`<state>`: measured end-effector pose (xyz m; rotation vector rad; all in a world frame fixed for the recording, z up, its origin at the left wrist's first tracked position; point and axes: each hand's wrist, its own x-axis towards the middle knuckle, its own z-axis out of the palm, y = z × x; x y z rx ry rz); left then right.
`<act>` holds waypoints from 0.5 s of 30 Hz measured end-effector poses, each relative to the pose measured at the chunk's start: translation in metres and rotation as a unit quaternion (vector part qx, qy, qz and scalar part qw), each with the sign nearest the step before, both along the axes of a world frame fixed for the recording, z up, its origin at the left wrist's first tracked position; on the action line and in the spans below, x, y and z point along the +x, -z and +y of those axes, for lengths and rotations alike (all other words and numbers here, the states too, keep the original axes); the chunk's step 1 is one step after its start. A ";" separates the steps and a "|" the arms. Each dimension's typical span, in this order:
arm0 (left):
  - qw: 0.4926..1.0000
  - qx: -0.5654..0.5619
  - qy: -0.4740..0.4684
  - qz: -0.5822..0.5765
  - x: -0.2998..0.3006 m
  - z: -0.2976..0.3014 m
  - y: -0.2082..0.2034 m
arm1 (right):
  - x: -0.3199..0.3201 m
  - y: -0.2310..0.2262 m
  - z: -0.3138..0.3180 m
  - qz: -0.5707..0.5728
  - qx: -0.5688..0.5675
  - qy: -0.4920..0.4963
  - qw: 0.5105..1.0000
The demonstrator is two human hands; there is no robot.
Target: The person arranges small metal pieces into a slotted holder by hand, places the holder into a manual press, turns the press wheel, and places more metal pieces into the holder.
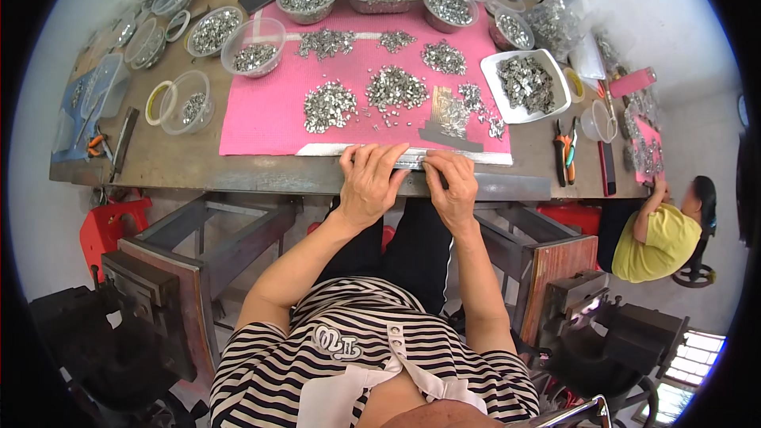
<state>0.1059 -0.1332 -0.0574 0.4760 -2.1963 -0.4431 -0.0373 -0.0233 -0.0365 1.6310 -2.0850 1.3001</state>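
At the front edge of the workbench (pixel 261 170), a short silver metal strip (pixel 409 160) spans the gap between my two hands. My left hand (pixel 369 181) pinches its left end, fingers laid over the top and thumb below. Its right end is gripped by my right hand (pixel 453 182), with the fingers curled. The fingers partly hide the strip, so its exact kind does not show. Just beyond lie a dark grey flat bar (pixel 450 139) and a bundle of thin brass-coloured pieces (pixel 450 113). Heaps of small silver metal pieces (pixel 396 87) cover the pink mat (pixel 261 123).
Plastic tubs (pixel 380 1) of metal pieces line the back, and a white tray (pixel 503 103) stands right. Pliers (pixel 564 150) lie right of the mat; a dark file-like bar (pixel 124 143) lies left. A person in yellow (pixel 662 242) sits at far right.
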 end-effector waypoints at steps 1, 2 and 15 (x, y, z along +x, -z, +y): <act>1.000 -0.001 0.001 0.001 -0.001 -0.001 0.000 | -0.001 -0.001 0.000 0.036 -0.005 0.000 0.999; 1.000 0.001 0.002 0.000 -0.001 -0.001 0.000 | -0.001 -0.001 0.000 0.035 -0.004 0.000 0.999; 1.000 0.004 0.000 0.008 -0.002 -0.005 -0.003 | -0.003 -0.009 0.002 0.176 0.066 -0.019 0.982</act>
